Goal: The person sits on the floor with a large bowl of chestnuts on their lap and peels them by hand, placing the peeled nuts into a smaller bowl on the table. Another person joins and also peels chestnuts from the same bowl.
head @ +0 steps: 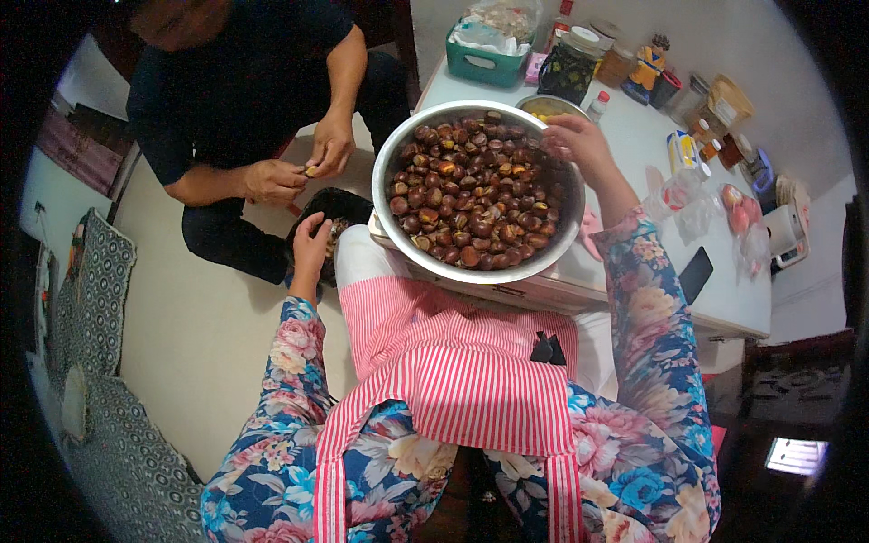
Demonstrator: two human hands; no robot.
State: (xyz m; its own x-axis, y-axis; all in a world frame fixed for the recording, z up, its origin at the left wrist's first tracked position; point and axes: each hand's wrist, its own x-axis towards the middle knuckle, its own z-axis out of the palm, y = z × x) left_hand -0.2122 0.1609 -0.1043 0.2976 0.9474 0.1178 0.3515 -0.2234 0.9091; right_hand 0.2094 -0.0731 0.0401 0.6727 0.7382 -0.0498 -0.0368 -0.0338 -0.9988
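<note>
A wide metal basin (pixel 479 273) full of brown chestnuts (pixel 475 197), some with split shells showing yellow, sits at the table's near-left corner. Above its right rim is my right hand (pixel 577 144), slightly blurred, fingers bent towards a smaller metal bowl (pixel 523 103) with yellow pieces in it. Whether those fingers hold anything is hidden. My left hand (pixel 312 251) hangs left of the basin, over a black bin (pixel 343 197) with bits of debris inside. Its fingers are apart and I see nothing in them.
Opposite on the left, a seated person's hands (pixel 299 173) hold a small yellowish piece. On the white table (pixel 652 261) are a phone (pixel 696 275), a green basket (pixel 485 64), jars (pixel 570 64), a bottle (pixel 597 105) and bagged fruit (pixel 740 210). A patterned cover (pixel 102 298) lies far left.
</note>
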